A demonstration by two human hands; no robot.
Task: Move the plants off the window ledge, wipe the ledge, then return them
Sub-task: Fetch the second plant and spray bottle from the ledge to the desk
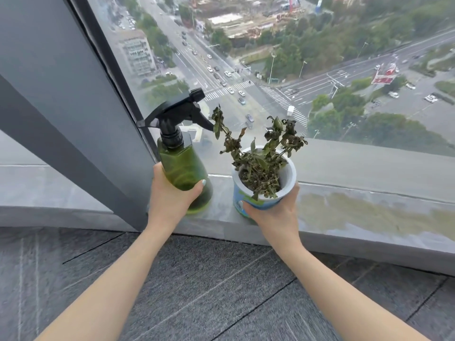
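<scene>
Head view: glossy grey window ledge (357,212) below glass, grey column left, carpet floor (209,279) beneath. Left hand (170,200) grips green spray bottle (183,168). Right hand (273,212) grips potted plant (263,173) at ledge front edge.

I am reading no text anywhere. The pot (261,190) is showing a blue and green printed label with bar-like marks, too blurred to make out. The red sign (384,76) down by the road is showing nothing legible either.
</scene>
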